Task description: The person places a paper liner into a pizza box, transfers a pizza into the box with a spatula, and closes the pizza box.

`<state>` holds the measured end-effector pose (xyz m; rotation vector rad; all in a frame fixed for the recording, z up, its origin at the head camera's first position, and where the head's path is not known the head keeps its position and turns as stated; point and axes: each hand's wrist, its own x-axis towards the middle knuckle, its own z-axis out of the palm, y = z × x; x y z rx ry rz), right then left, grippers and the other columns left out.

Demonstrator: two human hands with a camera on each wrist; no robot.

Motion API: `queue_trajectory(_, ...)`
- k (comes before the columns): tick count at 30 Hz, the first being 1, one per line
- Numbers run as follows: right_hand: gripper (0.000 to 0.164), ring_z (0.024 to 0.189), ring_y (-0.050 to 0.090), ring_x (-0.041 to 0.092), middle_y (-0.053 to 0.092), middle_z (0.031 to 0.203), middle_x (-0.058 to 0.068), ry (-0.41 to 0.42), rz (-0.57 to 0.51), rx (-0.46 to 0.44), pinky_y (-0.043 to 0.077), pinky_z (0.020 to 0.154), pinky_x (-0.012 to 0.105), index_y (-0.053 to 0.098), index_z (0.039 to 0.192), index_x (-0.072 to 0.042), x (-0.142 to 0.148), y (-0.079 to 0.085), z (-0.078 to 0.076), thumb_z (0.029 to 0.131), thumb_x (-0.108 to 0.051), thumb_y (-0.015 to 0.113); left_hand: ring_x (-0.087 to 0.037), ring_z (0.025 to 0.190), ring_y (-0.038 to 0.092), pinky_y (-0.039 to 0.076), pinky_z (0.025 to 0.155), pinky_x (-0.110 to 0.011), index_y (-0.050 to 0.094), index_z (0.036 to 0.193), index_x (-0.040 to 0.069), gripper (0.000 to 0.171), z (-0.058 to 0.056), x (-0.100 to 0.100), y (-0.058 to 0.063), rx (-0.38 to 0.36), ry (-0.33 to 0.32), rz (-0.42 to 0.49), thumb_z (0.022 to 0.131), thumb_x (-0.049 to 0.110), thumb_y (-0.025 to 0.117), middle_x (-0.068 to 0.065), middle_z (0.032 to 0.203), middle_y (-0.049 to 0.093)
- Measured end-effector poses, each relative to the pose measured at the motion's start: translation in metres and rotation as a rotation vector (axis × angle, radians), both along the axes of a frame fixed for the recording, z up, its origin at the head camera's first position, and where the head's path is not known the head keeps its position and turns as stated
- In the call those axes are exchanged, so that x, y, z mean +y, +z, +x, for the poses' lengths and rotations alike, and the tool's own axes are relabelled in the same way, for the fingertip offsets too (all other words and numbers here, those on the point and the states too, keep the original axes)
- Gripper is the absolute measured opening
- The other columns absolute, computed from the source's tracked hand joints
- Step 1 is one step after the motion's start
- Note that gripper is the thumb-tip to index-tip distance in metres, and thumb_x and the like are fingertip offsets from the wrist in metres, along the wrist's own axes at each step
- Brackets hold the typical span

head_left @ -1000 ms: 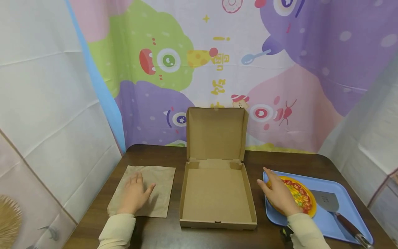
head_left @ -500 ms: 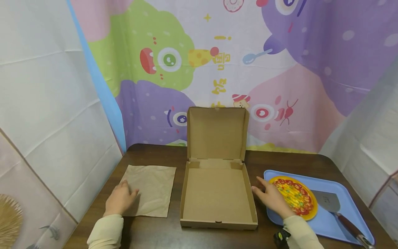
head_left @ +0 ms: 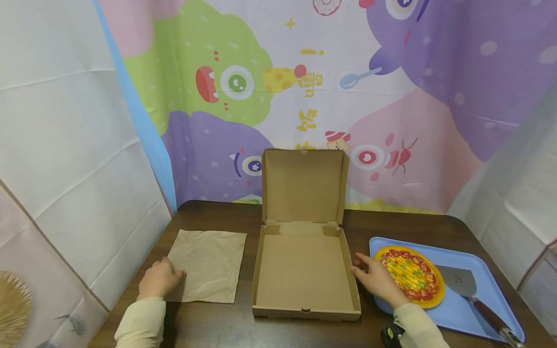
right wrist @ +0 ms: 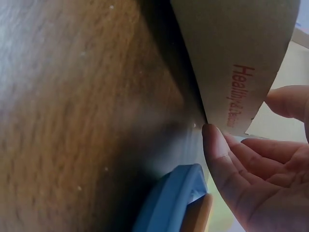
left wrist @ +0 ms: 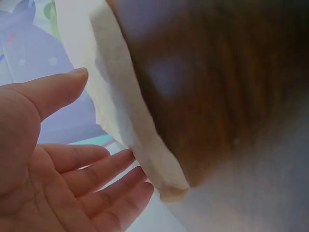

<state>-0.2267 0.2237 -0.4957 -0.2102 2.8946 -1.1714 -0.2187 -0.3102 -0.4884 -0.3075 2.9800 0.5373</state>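
Observation:
A brown cardboard pizza box [head_left: 304,270] stands with its lid raised in the middle of the table. My right hand [head_left: 376,279] holds its right side wall, thumb over the rim and fingers low on the outer face, as the right wrist view shows. To the left lies a flat brown paper piece [head_left: 211,268], lightly creased. My left hand [head_left: 160,280] is at its left edge; in the left wrist view the fingertips [left wrist: 126,155] meet the paper's edge while the thumb stands apart. A pizza [head_left: 411,275] on a yellow round base rests on the blue tray [head_left: 487,309].
On the tray's right part lies a spatula [head_left: 461,282], its dark handle [head_left: 489,316] crossing the front rim. A printed cartoon curtain [head_left: 304,96] hangs behind the dark wooden table [head_left: 217,321]. At the far left is a straw-coloured tufted shape [head_left: 13,304].
My left hand has slid left and nearer from over the paper to its left edge. My right hand has moved left from above the pizza to the box's side wall.

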Motion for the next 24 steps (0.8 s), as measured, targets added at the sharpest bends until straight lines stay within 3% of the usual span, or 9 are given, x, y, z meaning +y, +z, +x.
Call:
queue_trajectory(9, 0.047, 0.104, 0.066, 0.033, 0.067, 0.117, 0.025, -0.004, -0.010, -0.036, 0.055, 0.087, 0.046, 0.052, 0.133, 0.012, -0.003, -0.001, 0.002, 0.095, -0.016, 0.061, -0.058, 0.092, 0.055, 0.050, 0.072, -0.063, 0.055, 0.109, -0.022, 0.053, -0.001, -0.008, 0.001, 0.061, 0.040, -0.002, 0.084, 0.024, 0.067, -0.042, 0.102, 0.052)
queue_trajectory(19, 0.045, 0.092, 0.067, 0.025, 0.070, 0.107, 0.023, 0.026, -0.051, 0.002, 0.055, 0.074, 0.029, 0.054, 0.128, 0.016, -0.009, -0.004, 0.003, 0.090, -0.006, 0.063, -0.057, 0.088, 0.057, 0.050, 0.074, -0.061, 0.059, 0.105, -0.021, 0.054, -0.003, -0.015, 0.004, 0.016, 0.038, 0.022, 0.083, 0.027, 0.071, -0.043, 0.100, 0.052)
queue_trajectory(24, 0.045, 0.096, 0.066, 0.027, 0.071, 0.107, 0.022, 0.012, -0.042, 0.007, 0.055, 0.076, 0.031, 0.054, 0.129, 0.015, -0.010, -0.005, 0.005, 0.090, -0.005, 0.064, -0.052, 0.085, 0.060, 0.050, 0.074, -0.059, 0.060, 0.100, -0.021, 0.053, -0.004, -0.020, 0.003, 0.023, 0.047, 0.050, 0.081, 0.028, 0.073, -0.041, 0.097, 0.058)
